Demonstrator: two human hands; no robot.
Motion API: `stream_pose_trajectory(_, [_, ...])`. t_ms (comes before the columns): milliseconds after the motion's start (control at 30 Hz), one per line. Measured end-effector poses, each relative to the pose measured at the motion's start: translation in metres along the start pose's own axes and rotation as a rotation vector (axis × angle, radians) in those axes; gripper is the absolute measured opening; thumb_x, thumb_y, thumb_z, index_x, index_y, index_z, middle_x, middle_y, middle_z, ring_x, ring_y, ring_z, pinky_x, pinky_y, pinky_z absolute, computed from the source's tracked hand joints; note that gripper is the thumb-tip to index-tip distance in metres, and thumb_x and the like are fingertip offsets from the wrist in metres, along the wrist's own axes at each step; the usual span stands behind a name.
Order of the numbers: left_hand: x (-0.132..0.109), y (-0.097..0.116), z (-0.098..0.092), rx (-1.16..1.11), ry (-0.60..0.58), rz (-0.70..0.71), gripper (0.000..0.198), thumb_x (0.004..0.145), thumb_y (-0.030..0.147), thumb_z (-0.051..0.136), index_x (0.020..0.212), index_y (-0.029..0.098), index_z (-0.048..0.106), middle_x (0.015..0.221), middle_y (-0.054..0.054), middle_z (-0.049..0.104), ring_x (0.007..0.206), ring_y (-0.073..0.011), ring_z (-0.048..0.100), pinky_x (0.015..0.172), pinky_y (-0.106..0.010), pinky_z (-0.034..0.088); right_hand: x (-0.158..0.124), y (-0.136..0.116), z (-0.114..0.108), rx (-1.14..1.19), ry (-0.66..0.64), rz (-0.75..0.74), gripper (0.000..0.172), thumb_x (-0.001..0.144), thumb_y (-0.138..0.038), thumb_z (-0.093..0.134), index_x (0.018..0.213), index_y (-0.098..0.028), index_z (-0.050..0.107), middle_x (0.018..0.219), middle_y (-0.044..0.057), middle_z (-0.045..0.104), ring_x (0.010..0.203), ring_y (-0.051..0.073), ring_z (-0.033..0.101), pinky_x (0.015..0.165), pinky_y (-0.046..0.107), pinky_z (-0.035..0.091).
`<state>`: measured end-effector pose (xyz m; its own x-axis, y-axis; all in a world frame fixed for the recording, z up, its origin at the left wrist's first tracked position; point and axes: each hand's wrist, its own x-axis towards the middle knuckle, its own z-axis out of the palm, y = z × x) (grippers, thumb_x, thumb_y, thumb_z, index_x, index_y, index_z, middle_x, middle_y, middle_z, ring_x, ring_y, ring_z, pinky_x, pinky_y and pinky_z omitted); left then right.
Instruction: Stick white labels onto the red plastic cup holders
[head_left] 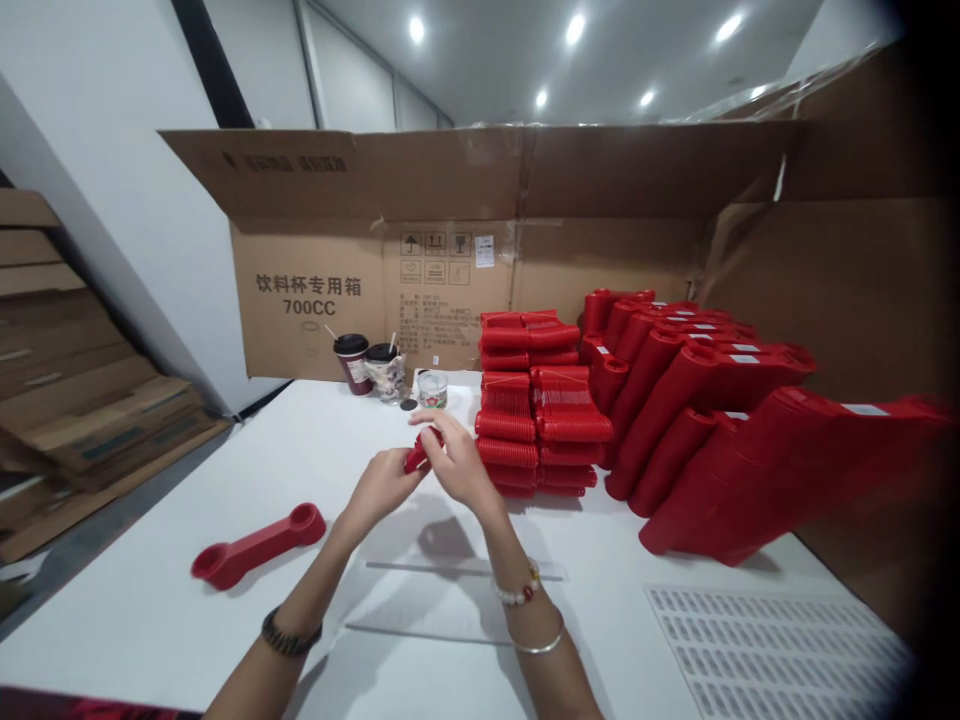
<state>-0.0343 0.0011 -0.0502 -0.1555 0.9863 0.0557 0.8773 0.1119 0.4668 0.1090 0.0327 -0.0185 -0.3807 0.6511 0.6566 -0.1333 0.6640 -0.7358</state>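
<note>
My left hand is closed on a small red plastic piece, held above the table in front of the stacks. My right hand has its thumb and fingers on the same piece from the other side, with the index finger stretched over it. Most of the piece is covered by the fingers, so its full shape cannot be made out. A red dumbbell-shaped holder with a ring at each end lies on the table, left of my left forearm. Just right of my right hand stand banded stacks of thin red pieces.
Tall red stacks with white labels lean at the right. A sheet of small printed stickers lies front right. Two lidded cups, one dark red and one clear, and a clear tub stand before the cardboard wall.
</note>
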Motion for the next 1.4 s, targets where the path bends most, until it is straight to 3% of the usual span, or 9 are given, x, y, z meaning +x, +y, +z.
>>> stream_pose_trajectory(67, [0.020,-0.022,0.009,0.112,-0.010,-0.070,0.031,0.089,0.040,0.051,0.073,0.015,0.060,0.074,-0.007,0.066,0.077,-0.0219,0.064,0.067,-0.030,0.046,-0.005,-0.017,-0.012,-0.034,0.041,-0.136,0.019,0.092,-0.020,0.046,0.097,-0.019,0.064,0.112,0.008,0.064,0.111,0.020,0.055,0.100,0.039,0.039])
stream_pose_trajectory(167, [0.046,-0.055,0.030,0.255,-0.049,-0.164,0.029,0.092,0.040,0.055,0.094,0.013,0.063,0.090,-0.005,0.066,0.081,-0.0170,0.063,0.076,-0.036,0.052,-0.023,-0.054,-0.036,0.005,0.160,-0.256,0.023,0.095,-0.016,0.042,0.100,-0.020,0.063,0.100,0.007,0.064,0.098,0.020,0.059,0.088,0.038,0.046])
stream_pose_trajectory(300, [0.061,-0.082,0.057,0.391,-0.030,-0.173,0.033,0.093,0.040,0.053,0.112,0.013,0.059,0.104,-0.007,0.064,0.089,-0.0185,0.063,0.081,-0.039,0.053,-0.064,-0.094,-0.073,-0.246,0.002,-0.414,0.024,0.087,-0.005,0.047,0.101,-0.019,0.061,0.088,0.005,0.066,0.085,0.019,0.059,0.079,0.039,0.043])
stream_pose_trajectory(433, [0.064,-0.091,0.067,0.483,0.040,-0.106,0.036,0.094,0.041,0.051,0.116,0.014,0.057,0.110,-0.009,0.063,0.098,-0.0216,0.061,0.088,-0.044,0.049,-0.118,-0.102,-0.107,-0.490,-0.015,-0.293,0.024,0.086,-0.002,0.046,0.098,-0.018,0.060,0.083,0.003,0.063,0.081,0.017,0.057,0.087,0.043,0.036])
stream_pose_trajectory(667, [0.045,-0.074,0.049,0.467,0.134,0.083,0.056,0.094,0.048,0.041,0.127,0.002,0.045,0.123,-0.030,0.051,0.117,-0.0426,0.046,0.091,-0.056,0.036,-0.192,-0.072,-0.117,-0.651,0.052,0.052,0.015,0.093,-0.010,0.047,0.097,-0.020,0.058,0.089,0.004,0.063,0.087,0.018,0.056,0.081,0.036,0.038])
stream_pose_trajectory(867, [-0.038,-0.055,0.060,0.291,-0.062,0.379,0.035,0.094,0.046,0.045,0.113,0.020,0.059,0.112,-0.009,0.064,0.104,-0.0262,0.057,0.086,-0.037,0.043,-0.205,-0.017,-0.095,-0.880,-0.151,0.325,0.012,0.095,-0.018,0.049,0.100,-0.019,0.059,0.100,0.006,0.066,0.097,0.022,0.057,0.085,0.037,0.041])
stream_pose_trajectory(1000, [-0.077,-0.061,0.076,0.210,-0.149,0.429,0.022,0.090,0.035,0.055,0.102,0.020,0.065,0.104,-0.008,0.067,0.098,-0.0238,0.060,0.083,-0.035,0.045,-0.205,0.025,-0.081,-0.961,-0.200,0.359,0.020,0.092,-0.017,0.052,0.108,-0.018,0.063,0.113,0.012,0.065,0.105,0.027,0.056,0.086,0.041,0.041])
stream_pose_trajectory(1233, [-0.076,-0.069,0.077,0.142,-0.112,0.506,0.016,0.085,0.016,0.051,0.090,0.021,0.066,0.093,-0.004,0.068,0.087,-0.0201,0.063,0.073,-0.031,0.049,-0.195,0.052,-0.071,-1.013,-0.318,0.279,0.013,0.085,-0.008,0.060,0.088,-0.018,0.068,0.089,0.006,0.069,0.086,0.020,0.061,0.078,0.033,0.043])
stream_pose_trajectory(1400, [-0.064,-0.065,0.065,0.117,0.115,0.574,0.025,0.089,0.013,0.042,0.094,0.018,0.067,0.098,-0.010,0.069,0.093,-0.0233,0.063,0.078,-0.036,0.052,-0.182,0.052,-0.079,-1.076,-0.159,0.179,0.026,0.090,-0.003,0.044,0.086,-0.014,0.067,0.088,0.010,0.068,0.085,0.022,0.060,0.079,0.035,0.046])
